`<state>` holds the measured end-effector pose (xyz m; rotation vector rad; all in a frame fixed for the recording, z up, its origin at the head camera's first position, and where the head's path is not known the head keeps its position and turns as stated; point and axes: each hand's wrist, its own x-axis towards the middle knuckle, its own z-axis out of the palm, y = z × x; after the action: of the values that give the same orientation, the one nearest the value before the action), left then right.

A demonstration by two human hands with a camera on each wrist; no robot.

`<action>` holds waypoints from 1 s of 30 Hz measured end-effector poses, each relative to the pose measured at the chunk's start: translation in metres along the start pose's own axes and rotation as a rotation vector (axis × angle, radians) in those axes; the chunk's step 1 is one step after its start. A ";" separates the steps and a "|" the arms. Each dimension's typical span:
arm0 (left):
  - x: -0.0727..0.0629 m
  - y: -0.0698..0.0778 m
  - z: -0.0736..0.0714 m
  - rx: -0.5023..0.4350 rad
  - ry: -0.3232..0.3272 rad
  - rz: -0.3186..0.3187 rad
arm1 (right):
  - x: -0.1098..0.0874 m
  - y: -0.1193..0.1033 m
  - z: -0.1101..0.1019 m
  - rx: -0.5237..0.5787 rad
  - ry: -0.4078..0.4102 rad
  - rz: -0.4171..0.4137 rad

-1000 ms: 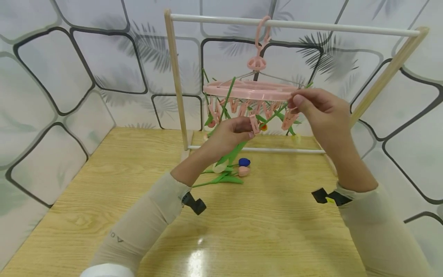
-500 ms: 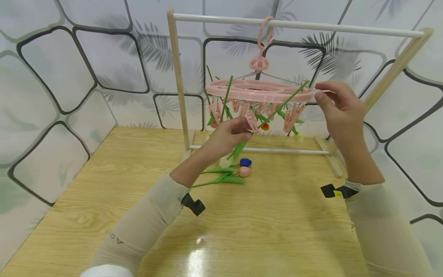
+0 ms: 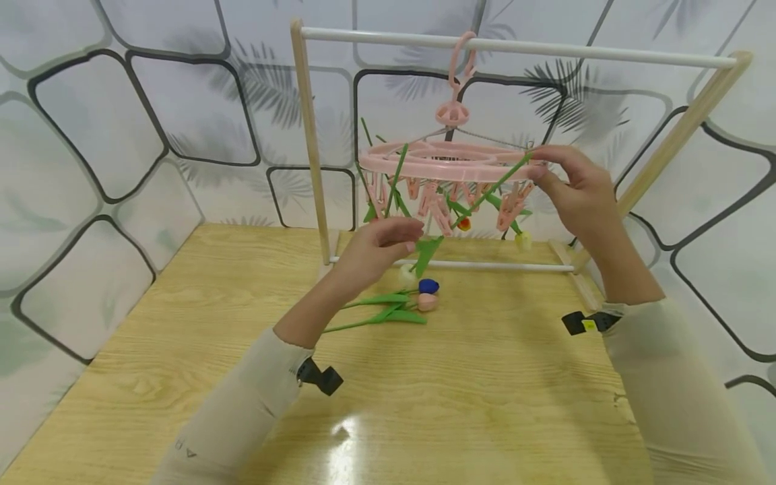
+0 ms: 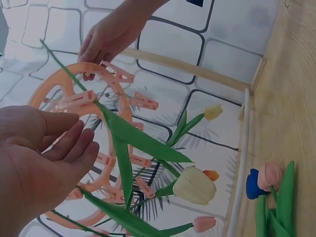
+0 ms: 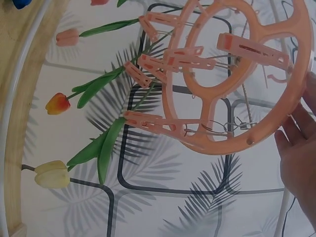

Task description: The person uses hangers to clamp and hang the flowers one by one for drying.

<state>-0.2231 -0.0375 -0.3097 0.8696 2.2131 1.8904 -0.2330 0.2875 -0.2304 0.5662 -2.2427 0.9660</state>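
Observation:
A round pink clip hanger (image 3: 433, 168) hangs by its hook from a white rail, clothespins dangling beneath its ring. My right hand (image 3: 576, 192) pinches the ring's right side between thumb and fingers. Left of centre, my left hand (image 3: 376, 252) has loosely extended fingers and holds nothing. Just beyond its fingertips, a clothespin (image 3: 441, 219) grips the green stem of a white tulip (image 4: 195, 185), which hangs blossom down with its stem slanting up to the right. Other clothespins hold a yellow tulip (image 5: 53, 174), an orange-red tulip (image 5: 58, 103) and a pink tulip (image 5: 67, 37), also blossom down.
A wooden frame with a white top rail (image 3: 376, 36) and a lower white bar (image 3: 497, 267) stands on the wooden table (image 3: 473, 391). A blue tulip (image 3: 428, 286) and a peach tulip (image 3: 427, 302) lie beneath the hanger. A patterned wall is behind.
My left hand has let go of the clothespin and drawn back left and down. My right hand moved off the ring rightward, then returned to pinch it. The white tulip now hangs from the clothespin.

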 end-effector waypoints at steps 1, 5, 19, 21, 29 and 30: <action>-0.004 -0.001 -0.001 -0.004 -0.002 -0.008 | 0.000 0.000 0.000 0.004 -0.005 0.000; -0.024 -0.010 -0.006 -0.010 -0.009 -0.049 | -0.001 0.000 0.001 0.015 -0.015 -0.008; -0.076 -0.074 -0.033 0.116 0.002 -0.159 | -0.002 -0.001 0.006 0.001 0.011 -0.073; -0.080 -0.083 -0.040 0.138 -0.011 -0.175 | -0.002 -0.001 0.007 0.009 0.019 -0.087; -0.091 -0.108 -0.058 0.185 -0.004 -0.244 | -0.001 -0.002 0.008 0.040 0.048 -0.105; -0.091 -0.110 -0.060 0.196 0.001 -0.249 | -0.001 -0.002 0.008 0.037 0.052 -0.103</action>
<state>-0.2118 -0.1410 -0.4249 0.5815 2.4083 1.5856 -0.2341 0.2804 -0.2346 0.6593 -2.1321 0.9605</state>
